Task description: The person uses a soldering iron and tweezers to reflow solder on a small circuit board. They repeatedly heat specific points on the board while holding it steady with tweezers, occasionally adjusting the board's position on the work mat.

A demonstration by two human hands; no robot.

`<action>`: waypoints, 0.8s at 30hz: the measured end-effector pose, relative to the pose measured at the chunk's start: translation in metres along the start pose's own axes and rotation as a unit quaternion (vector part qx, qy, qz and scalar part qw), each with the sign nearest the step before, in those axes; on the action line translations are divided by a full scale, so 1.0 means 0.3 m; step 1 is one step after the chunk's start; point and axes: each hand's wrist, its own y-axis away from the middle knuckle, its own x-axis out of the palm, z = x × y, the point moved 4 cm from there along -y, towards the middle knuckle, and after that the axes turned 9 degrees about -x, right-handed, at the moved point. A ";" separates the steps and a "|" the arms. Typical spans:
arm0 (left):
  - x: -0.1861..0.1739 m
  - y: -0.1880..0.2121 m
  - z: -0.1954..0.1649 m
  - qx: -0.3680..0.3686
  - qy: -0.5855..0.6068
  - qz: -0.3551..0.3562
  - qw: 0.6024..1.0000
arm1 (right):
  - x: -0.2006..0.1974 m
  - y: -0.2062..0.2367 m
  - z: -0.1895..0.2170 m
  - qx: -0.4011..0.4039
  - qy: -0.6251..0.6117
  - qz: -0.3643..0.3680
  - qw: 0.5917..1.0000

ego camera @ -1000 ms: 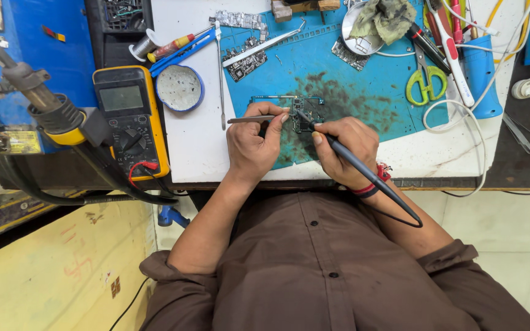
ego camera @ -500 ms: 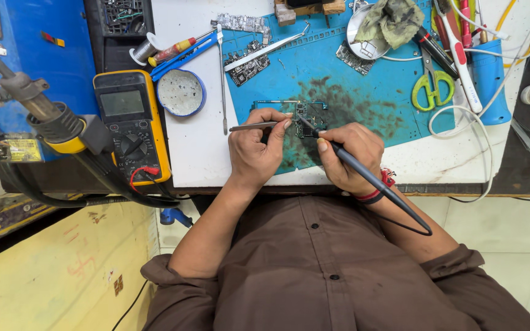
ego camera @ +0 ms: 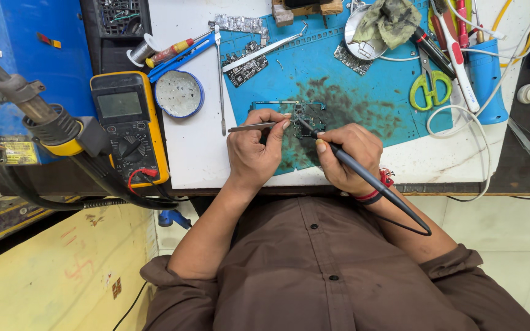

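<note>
My left hand (ego camera: pixel 254 152) has its fingers pinched tight on thin metal tweezers (ego camera: pixel 251 127). The tweezers lie flat and stick out to the left, past my thumb. My right hand (ego camera: pixel 346 156) has its fingers wrapped around a dark soldering pen (ego camera: pixel 369 178), held like a pencil. Its tip touches the small green circuit board (ego camera: pixel 307 114). The pen's long back end slants away past my wrist toward the near edge of the surface.

The circuit board lies on the blue mat (ego camera: pixel 369 98), close to the near edge of the mat, just beyond my two hands. The mat has dark smudges around the board.

On the white surface (ego camera: pixel 197 153), left of the mat, sits a round tin (ego camera: pixel 179 94) with a blue rim. A yellow meter (ego camera: pixel 129 122) lies at the left edge. Green-handled scissors (ego camera: pixel 427 83) rest on the right part of the mat. A big heat gun (ego camera: pixel 44 119) sits left of the meter, off the surface.
</note>
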 end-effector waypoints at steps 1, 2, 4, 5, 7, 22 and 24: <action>0.001 0.000 0.004 -0.013 -0.003 0.004 1.000 | 0.000 0.001 0.002 -0.001 0.002 0.003 1.000; 0.002 -0.001 0.008 -0.024 -0.006 0.007 1.000 | 0.001 0.001 0.001 -0.003 0.005 0.005 1.000; 0.001 -0.003 0.007 -0.008 -0.008 0.000 1.000 | 0.003 0.000 -0.001 -0.003 0.000 0.000 1.000; 0.000 0.000 0.005 -0.001 -0.009 -0.001 1.000 | 0.003 0.002 0.001 -0.002 -0.002 -0.002 1.000; -0.001 0.002 0.007 0.000 -0.005 0.001 1.000 | 0.003 0.003 0.002 -0.004 0.004 -0.001 1.000; 0.000 0.007 0.002 0.013 -0.004 -0.001 1.000 | -0.002 0.002 0.014 -0.006 0.002 0.000 1.000; -0.002 0.005 0.003 0.019 0.001 -0.002 1.000 | 0.000 0.001 0.013 -0.008 0.003 -0.001 1.000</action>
